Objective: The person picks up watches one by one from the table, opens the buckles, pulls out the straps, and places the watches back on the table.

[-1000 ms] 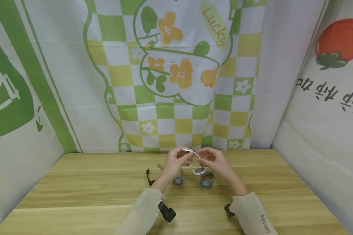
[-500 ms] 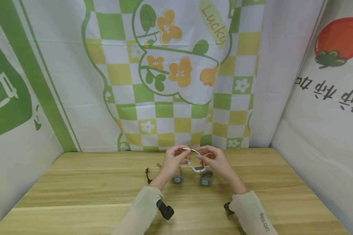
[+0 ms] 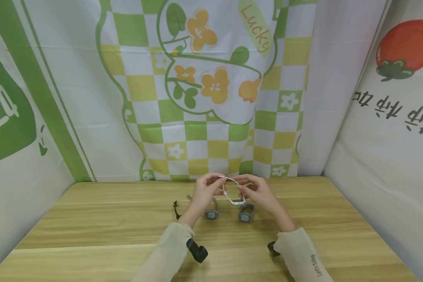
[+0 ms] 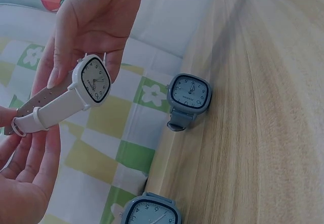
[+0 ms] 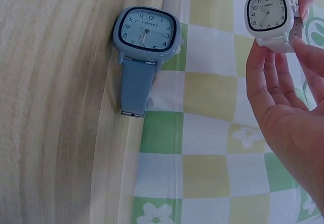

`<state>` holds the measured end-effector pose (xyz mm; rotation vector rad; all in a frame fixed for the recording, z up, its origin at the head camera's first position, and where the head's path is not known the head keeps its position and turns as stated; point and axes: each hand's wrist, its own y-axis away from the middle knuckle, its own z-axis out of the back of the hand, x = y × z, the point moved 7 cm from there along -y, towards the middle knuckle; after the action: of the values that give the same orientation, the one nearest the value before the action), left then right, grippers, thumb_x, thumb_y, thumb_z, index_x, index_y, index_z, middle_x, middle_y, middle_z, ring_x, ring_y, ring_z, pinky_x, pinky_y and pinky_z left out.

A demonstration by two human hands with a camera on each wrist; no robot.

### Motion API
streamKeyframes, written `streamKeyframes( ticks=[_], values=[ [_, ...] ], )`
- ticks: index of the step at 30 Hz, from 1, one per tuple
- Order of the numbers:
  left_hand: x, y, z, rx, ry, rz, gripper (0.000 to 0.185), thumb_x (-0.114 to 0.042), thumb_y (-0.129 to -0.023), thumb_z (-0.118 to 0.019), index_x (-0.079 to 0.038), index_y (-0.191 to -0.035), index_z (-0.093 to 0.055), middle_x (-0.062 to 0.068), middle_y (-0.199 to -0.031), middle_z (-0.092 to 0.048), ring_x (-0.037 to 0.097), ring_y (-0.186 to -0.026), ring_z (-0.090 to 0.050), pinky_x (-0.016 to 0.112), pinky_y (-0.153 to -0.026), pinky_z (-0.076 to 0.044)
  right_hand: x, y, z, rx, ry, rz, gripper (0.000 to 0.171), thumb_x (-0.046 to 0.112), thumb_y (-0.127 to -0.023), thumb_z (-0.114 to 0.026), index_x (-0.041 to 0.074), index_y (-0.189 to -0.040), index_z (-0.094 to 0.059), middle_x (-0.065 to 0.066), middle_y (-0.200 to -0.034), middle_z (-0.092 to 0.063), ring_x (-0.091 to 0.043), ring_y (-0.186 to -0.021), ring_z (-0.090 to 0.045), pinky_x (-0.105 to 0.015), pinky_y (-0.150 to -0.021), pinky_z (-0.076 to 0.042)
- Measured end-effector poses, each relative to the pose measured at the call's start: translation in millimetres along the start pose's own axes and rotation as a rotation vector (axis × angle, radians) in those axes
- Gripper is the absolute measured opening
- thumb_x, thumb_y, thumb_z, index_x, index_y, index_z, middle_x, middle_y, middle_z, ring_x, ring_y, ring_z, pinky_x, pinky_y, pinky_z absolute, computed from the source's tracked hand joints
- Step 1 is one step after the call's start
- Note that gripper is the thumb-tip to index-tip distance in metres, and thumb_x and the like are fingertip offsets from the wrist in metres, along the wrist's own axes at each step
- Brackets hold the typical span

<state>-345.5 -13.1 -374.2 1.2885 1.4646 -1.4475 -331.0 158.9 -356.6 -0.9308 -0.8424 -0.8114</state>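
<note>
A white wristwatch [image 3: 237, 202] is held up over the far part of the table, its strap closed in a loop with the dial at the bottom. My left hand [image 3: 205, 192] pinches the strap at its buckle end, thumb on one side and fingers behind. My right hand [image 3: 256, 190] holds the same strap between thumb and fingers, closer to the case. The white dial [image 4: 95, 80] and the strap's buckle [image 4: 18, 126] show well in the left wrist view. Below the hands, a grey-blue watch [image 3: 246, 217] stands on the table with its strap looped.
Another grey-blue watch [image 3: 212, 214] stands left of the first, its strap partly behind my left hand. A thin black strap-like thing [image 3: 176, 209] lies farther left, partly covered by my forearm. A checkered curtain [image 3: 197, 156] hangs behind the wooden table [image 3: 91, 223].
Both hands have risen slightly with the white watch and tipped it, so its dial shows more edge-on in the head view. The grip and the watches on the table stay the same.
</note>
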Motion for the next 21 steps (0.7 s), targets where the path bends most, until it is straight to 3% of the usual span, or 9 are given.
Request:
streamKeyframes(
  ticks=[9,16,21],
  values=[
    [-2.2,0.1,6.8,-0.045,0.016,0.013,0.019,-0.001,-0.102,-0.066,0.013,-0.115,-0.067,0.001,-0.089,-0.072,0.014,-0.081,-0.070,0.027,-0.074,-0.064,0.0,1.0,1.2,0.007,-0.030,0.001,0.032,-0.002,-0.107,-0.056,-0.008,-0.138,-0.060,-0.021,-0.108,-0.061,-0.019,-0.075,-0.067,-0.030,-0.067,-0.061],
    [-2.9,-0.3,5.0,-0.014,0.012,0.022,0.020,0.000,-0.101,-0.065,0.015,-0.114,-0.067,0.001,-0.087,-0.071,0.016,-0.083,-0.070,0.026,-0.073,-0.063,-0.2,1.0,-0.9,0.022,-0.050,0.009,0.032,-0.003,-0.107,-0.056,-0.007,-0.138,-0.060,-0.023,-0.115,-0.060,-0.026,-0.077,-0.069,-0.031,-0.068,-0.063],
    [-1.1,-0.4,3.1,0.000,0.000,0.021,0.019,0.001,-0.101,-0.066,0.015,-0.113,-0.067,0.012,-0.089,-0.072,0.016,-0.081,-0.069,0.027,-0.072,-0.064,0.5,0.3,-0.6,-0.004,-0.033,0.001,0.030,0.000,-0.107,-0.059,-0.006,-0.135,-0.063,-0.023,-0.112,-0.061,-0.025,-0.073,-0.069,-0.030,-0.066,-0.062]
  ],
)
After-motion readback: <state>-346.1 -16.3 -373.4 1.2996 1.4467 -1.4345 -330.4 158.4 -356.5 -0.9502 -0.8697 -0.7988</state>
